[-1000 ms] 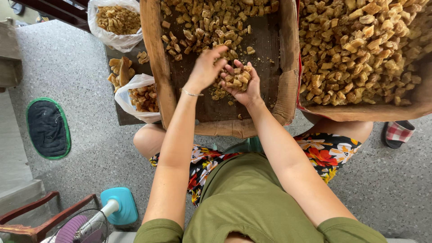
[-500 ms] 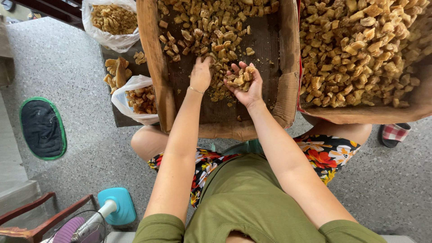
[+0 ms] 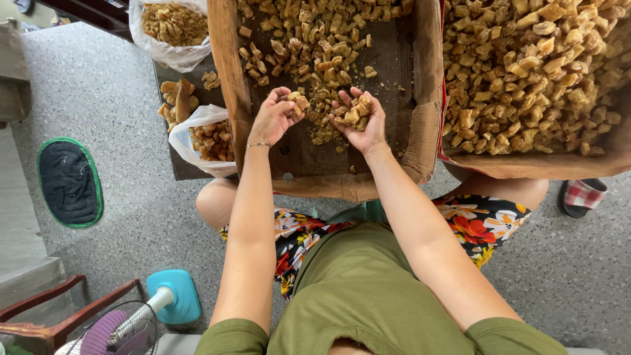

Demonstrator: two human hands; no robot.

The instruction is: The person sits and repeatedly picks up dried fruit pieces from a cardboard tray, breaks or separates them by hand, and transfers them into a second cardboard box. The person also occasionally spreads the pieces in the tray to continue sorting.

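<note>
So a shallow cardboard box is set right in front of the knees, and everything else is placed around it. A handful of golden-brown fried chunks is cupped in the right hand, palm up, fingers curled loosely around the pile, just above the bare lower half of the box floor. A couple more pieces are pinched in the left hand, fingers closed on them, just beside the right hand but not touching it. A thin bracelet is worn on the left wrist. The rest of the loose chunks are heaped toward the far end of the box. To the right of the box, touching its side, a second box is filled almost completely with the same stuff. To the left of the box, two plastic bags of pieces are parked on a dark low surface. A fan with a teal base is seen well back from the box, near the left elbow.
</note>
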